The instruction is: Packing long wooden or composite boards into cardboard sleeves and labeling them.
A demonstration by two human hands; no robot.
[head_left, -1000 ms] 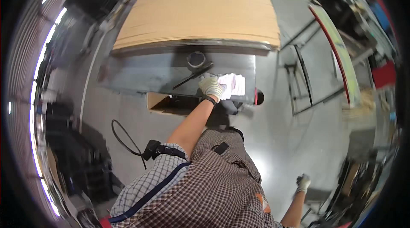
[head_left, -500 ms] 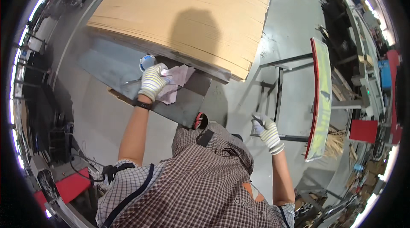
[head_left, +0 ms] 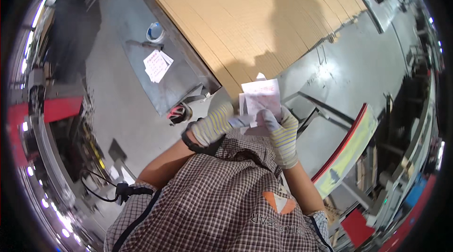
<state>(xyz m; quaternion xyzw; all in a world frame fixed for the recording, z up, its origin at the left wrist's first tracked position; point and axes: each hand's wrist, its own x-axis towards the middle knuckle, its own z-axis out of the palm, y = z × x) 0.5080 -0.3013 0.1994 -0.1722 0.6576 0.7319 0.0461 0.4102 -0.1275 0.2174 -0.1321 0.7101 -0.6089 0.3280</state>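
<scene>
In front of my apron, my right hand (head_left: 284, 134) holds a small stack of printed paper slips (head_left: 262, 95), its thumb laid on top of the slips. My left hand (head_left: 213, 123) meets the stack's lower left edge, its fingers pinched together at the paper and partly blurred. Both hands wear striped knit gloves. More paper slips (head_left: 157, 66) lie fanned on a dark grey metal surface (head_left: 137, 51) to the left, near a roll of blue-and-white tape (head_left: 155, 32). A dark, narrow tool (head_left: 147, 45) lies between the tape and those slips.
A large stack of brown cardboard sheets (head_left: 236, 16) spans the far side, beside the metal surface. To the right, a curved panel with a red edge (head_left: 347, 150) rests by a dark metal frame (head_left: 325, 105). A red-and-black object (head_left: 178, 113) is at the metal surface's near corner.
My left hand has left the metal surface and come to my right hand, which has moved inward. Paper slips are now in my hands, others stay behind. My view has turned.
</scene>
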